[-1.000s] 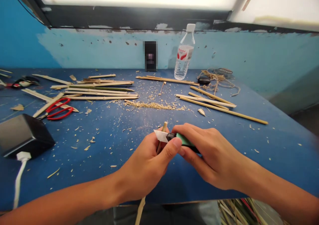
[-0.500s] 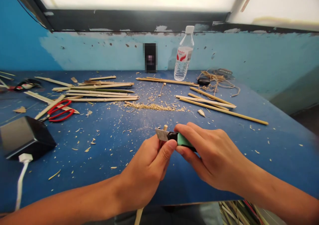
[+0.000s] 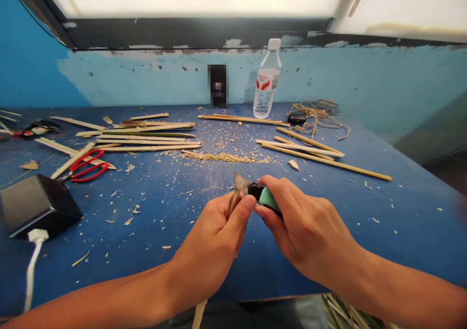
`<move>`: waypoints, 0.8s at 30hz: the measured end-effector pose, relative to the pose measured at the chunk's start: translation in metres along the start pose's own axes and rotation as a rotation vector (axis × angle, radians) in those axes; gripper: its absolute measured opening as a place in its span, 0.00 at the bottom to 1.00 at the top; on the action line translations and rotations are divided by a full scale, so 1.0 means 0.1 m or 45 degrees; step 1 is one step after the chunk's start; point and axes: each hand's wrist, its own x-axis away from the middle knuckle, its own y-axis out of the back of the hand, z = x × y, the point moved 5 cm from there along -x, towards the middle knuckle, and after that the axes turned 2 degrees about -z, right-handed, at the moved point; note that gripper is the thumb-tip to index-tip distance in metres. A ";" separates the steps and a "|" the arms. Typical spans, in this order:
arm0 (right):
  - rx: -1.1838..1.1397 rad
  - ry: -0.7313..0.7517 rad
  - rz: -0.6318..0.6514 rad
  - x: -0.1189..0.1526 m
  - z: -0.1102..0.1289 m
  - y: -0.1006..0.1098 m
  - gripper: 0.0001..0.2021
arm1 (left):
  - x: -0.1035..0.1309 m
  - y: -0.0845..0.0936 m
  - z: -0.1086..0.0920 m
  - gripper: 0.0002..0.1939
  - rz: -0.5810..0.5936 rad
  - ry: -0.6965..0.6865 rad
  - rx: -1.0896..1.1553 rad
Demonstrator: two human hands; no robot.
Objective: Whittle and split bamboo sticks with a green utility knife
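My left hand [image 3: 215, 241] is closed around a bamboo strip [image 3: 233, 202]. One end pokes up past the thumb, and a pale length shows below the wrist at the table's edge. In my right hand [image 3: 306, 227] is a utility knife [image 3: 269, 199] with a green and black handle. Its wide metal blade [image 3: 241, 183] lies against the top end of the strip. My left thumb presses close to the black front of the knife. Both hands are over the near middle of the table, and the strip's middle is hidden in my left palm.
On the blue table [image 3: 146, 251], split bamboo strips [image 3: 146, 137] and red scissors [image 3: 87, 166] lie left. A black box [image 3: 40, 205] with a white cable stands nearer. Shavings [image 3: 226, 158], a bottle [image 3: 267, 81], bamboo sticks [image 3: 324, 160] and twine [image 3: 317, 117] lie beyond my hands.
The knife blade has tilted, its tip now pointing higher. The strip's end has turned in my left hand, showing a darker side. Both hands stay close together.
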 end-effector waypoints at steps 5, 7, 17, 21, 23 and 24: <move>-0.346 -0.082 0.074 -0.07 -0.15 -0.02 0.17 | 0.12 0.00 0.03 0.24 0.139 0.034 0.043; -0.457 -0.087 0.109 -0.08 -0.21 0.00 0.17 | 0.12 -0.02 0.05 0.21 0.215 0.102 0.218; -0.498 0.178 0.285 -0.07 -0.26 -0.03 0.18 | 0.00 0.01 0.08 0.15 0.354 0.210 0.431; -0.597 0.197 0.300 -0.02 -0.18 -0.09 0.18 | 0.06 -0.04 0.04 0.17 0.364 0.112 0.235; -0.659 0.179 0.316 -0.01 -0.15 -0.10 0.17 | 0.07 -0.08 0.02 0.20 0.326 0.068 0.212; -0.669 0.174 0.323 -0.01 -0.14 -0.10 0.16 | 0.07 -0.09 0.01 0.20 0.299 0.046 0.221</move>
